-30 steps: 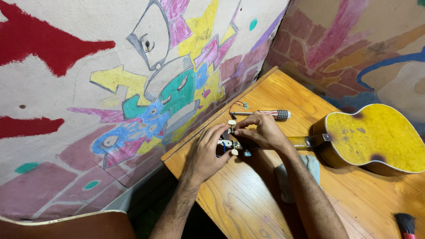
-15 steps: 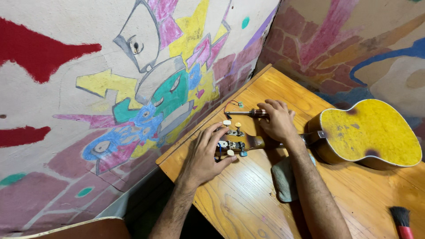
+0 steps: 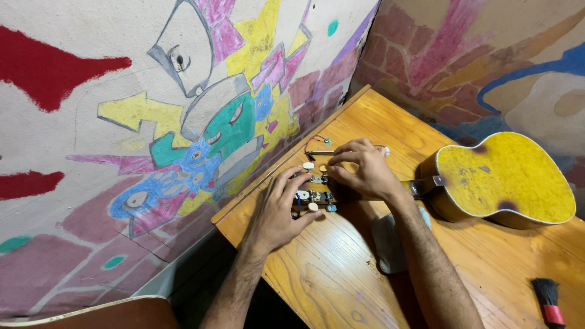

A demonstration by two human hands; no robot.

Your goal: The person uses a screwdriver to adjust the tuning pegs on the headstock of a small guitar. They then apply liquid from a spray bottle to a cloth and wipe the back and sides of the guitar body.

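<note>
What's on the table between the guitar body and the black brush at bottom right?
Nothing: in the head view the stretch of wooden table between the yellow guitar body and the black brush is bare.

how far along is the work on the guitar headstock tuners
Done, by the look of it: the yellow guitar lies face down on the wooden table, and tuners with white knobs sit on the headstock. In hand: the left hand and right hand both rest on the headstock. Left: cannot tell; a tool lies beside it and a brush waits at the edge.

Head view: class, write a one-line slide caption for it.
Both hands, left hand and right hand, work at the headstock of a yellow guitar lying on a wooden table.
</note>
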